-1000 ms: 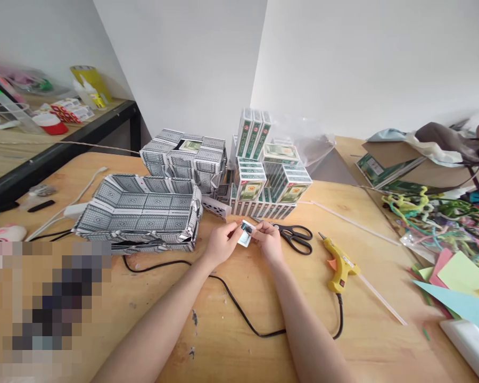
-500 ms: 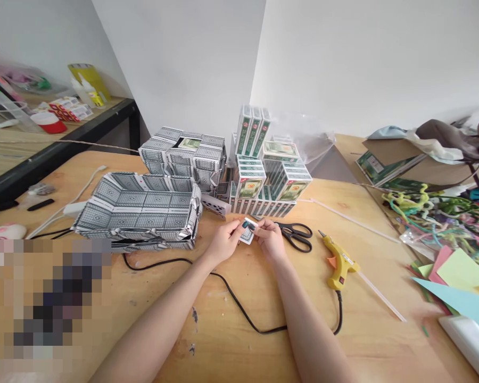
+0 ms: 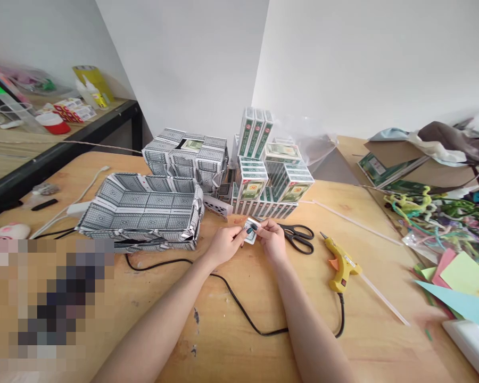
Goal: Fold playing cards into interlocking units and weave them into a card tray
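Between both hands is a small patterned playing card (image 3: 249,238), held low over the wooden table. My left hand (image 3: 228,242) pinches its left side, with the thumb on its face. On the right side, my right hand (image 3: 272,238) grips the same card with fingers and thumb. Black-handled scissors (image 3: 301,238) lie just right of my right hand. Behind the hands stand stacked green-and-white card boxes (image 3: 265,207). An open tray made of patterned cards (image 3: 143,199) is to the left, with a closed card-covered box (image 3: 186,154) behind it.
A yellow glue gun (image 3: 340,266) lies to the right, its black cord curving across the table (image 3: 151,330) under my forearms. Colored paper (image 3: 465,274), pipe cleaners (image 3: 447,213) and a cardboard box (image 3: 407,154) fill the far right. White cables and a black-edged shelf (image 3: 104,125) are left.
The view has shifted slightly. My left thumb has moved across the card toward my right thumb, and both hands still hold the card.
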`<action>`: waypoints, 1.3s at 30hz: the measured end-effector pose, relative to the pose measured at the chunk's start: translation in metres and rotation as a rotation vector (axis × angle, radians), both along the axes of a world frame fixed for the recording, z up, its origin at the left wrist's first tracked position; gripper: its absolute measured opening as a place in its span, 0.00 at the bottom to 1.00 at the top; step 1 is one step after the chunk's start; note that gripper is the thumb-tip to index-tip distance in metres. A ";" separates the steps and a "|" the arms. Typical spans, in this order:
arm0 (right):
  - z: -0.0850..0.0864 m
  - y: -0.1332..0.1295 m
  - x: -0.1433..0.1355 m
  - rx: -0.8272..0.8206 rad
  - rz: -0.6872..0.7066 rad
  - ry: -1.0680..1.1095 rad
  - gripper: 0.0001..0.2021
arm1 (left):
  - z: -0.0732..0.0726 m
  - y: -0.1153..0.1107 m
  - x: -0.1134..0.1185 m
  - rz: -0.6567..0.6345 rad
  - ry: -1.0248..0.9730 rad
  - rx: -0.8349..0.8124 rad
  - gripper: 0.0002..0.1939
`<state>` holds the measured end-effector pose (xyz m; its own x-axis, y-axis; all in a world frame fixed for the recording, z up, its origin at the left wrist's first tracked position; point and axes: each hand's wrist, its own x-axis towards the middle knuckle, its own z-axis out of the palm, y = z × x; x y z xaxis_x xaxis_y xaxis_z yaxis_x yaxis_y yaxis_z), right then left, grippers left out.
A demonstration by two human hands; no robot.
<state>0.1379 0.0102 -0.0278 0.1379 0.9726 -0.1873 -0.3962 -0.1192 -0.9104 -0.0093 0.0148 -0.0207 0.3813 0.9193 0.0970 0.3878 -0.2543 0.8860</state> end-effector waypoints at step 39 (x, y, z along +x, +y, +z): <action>-0.002 0.006 0.006 0.016 0.077 0.100 0.14 | 0.008 0.000 0.003 -0.135 -0.292 -0.241 0.15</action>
